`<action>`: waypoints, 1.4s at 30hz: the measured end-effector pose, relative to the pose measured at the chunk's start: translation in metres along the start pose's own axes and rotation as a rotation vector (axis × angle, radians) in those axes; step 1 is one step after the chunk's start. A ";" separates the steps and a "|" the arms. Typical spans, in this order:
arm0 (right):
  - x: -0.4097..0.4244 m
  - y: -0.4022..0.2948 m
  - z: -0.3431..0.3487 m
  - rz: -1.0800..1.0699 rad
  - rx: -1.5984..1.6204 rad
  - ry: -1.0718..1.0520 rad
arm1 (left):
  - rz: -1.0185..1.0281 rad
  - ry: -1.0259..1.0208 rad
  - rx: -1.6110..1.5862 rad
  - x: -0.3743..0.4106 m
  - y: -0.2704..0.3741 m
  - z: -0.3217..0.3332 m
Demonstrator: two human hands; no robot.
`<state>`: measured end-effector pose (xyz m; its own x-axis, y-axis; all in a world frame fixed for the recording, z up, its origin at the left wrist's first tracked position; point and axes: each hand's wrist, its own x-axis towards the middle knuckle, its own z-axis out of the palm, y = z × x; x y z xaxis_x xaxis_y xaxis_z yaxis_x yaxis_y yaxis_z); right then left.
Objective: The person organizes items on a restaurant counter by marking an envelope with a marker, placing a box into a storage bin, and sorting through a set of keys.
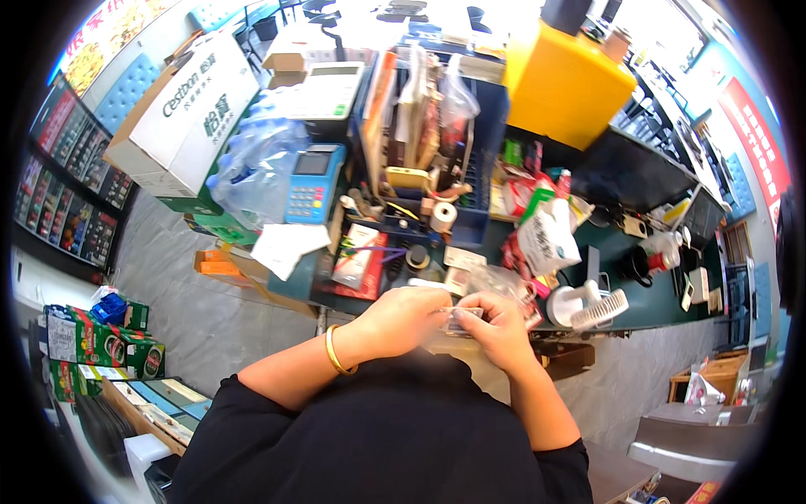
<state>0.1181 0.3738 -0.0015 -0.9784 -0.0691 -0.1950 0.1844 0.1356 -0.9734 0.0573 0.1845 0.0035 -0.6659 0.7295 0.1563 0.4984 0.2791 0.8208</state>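
Observation:
Close to my body, at the near edge of the dark green counter point(296, 288), both hands meet on a small, thin, flat item point(465, 311) that looks like paper or a card. My left hand point(400, 318), with a gold bangle point(337, 350) on its wrist, is blurred and partly covers it. Thumb and fingers of my right hand point(494, 324) pinch its right end. Just beyond lie a crumpled clear plastic bag point(497, 280) and a red packet point(370, 268). A white handheld fan point(598, 309) rests right of my right hand.
Farther back stand a blue card terminal point(313, 183), wrapped water bottles point(258, 157), a large carton point(182, 113), a dark blue organizer point(494, 145) and a paper roll point(443, 216). A white plastic bag point(549, 242), a black mug point(636, 264) and a yellow box-shaped device point(567, 82) are to the right.

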 end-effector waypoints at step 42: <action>0.118 -0.021 0.060 -0.008 0.756 0.181 | -0.235 0.414 -0.086 0.023 -0.076 -0.138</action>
<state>0.0039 0.3032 -0.0111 -0.9680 0.1039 -0.2284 0.1276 -0.5798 -0.8047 -0.0722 0.0935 0.0207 -0.9288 0.3379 0.1523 0.2717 0.3413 0.8998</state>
